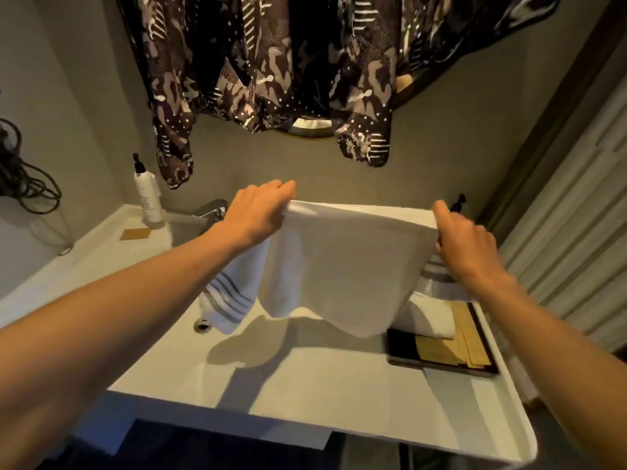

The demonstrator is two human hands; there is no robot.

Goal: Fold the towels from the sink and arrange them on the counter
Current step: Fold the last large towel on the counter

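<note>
At the far left a dark coiled cord [20,178] hangs on the grey wall. The white worktop [305,385] runs below it, moulded in one piece with the sink [190,320], whose drain [203,325] shows near the striped hem. One pump bottle [148,195] stands at the back left corner, a small tan card [135,234] lying just beside it, and one chrome tap [212,210] sits behind the basin.

The left hand [258,215] pinches the upper left corner of a white towel [342,266], its fingers [281,191] curled over the edge. The towel hangs spread in the air above the sink and worktop, its grey-striped end [230,296] drooping under the left wrist. The right hand [464,245] grips the upper right corner, fingers closed on the cloth.

Overhead, one patterned dark garment [271,62] hangs down over a round mirror [310,125]. At the right, one dark tray [441,351] with tan paper rests on the worktop, one folded white towel [427,317] lying on it. A second pump top [458,201] peeks up behind the right hand. A pale ribbed curtain [570,232] closes the right side.
</note>
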